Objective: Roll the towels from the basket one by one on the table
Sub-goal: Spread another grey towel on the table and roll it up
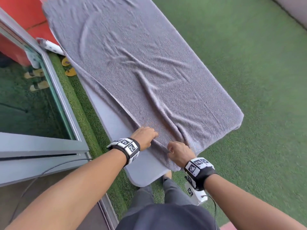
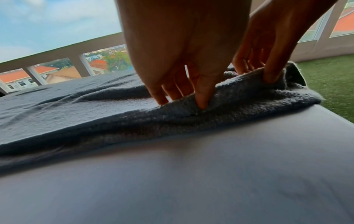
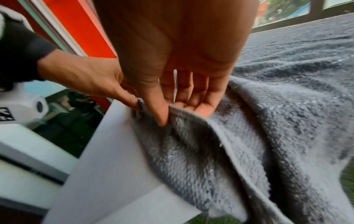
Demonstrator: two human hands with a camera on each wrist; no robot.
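A large grey towel [image 1: 141, 63] lies spread lengthwise over the long pale table [image 1: 116, 128], wrinkled in the middle, its right side draped over the table's edge. At the near end both hands lift its hem. My left hand [image 1: 147, 135] pinches the hem between thumb and fingers [image 2: 184, 100]. My right hand [image 1: 177, 152], a little to the right, pinches the same hem [image 3: 176, 112], and the towel [image 3: 268, 136] curls up under its fingers. The towel's edge [image 2: 239, 94] is raised off the bare tabletop [image 2: 191, 174]. No basket is in view.
A glass sliding door [image 1: 54, 100] runs close along the table's left side, with sandals [image 1: 70, 72] on the grass strip beside it. Green artificial turf [image 1: 249, 63] covers the floor to the right. A spotted white cloth [image 1: 53, 47] lies at the far left.
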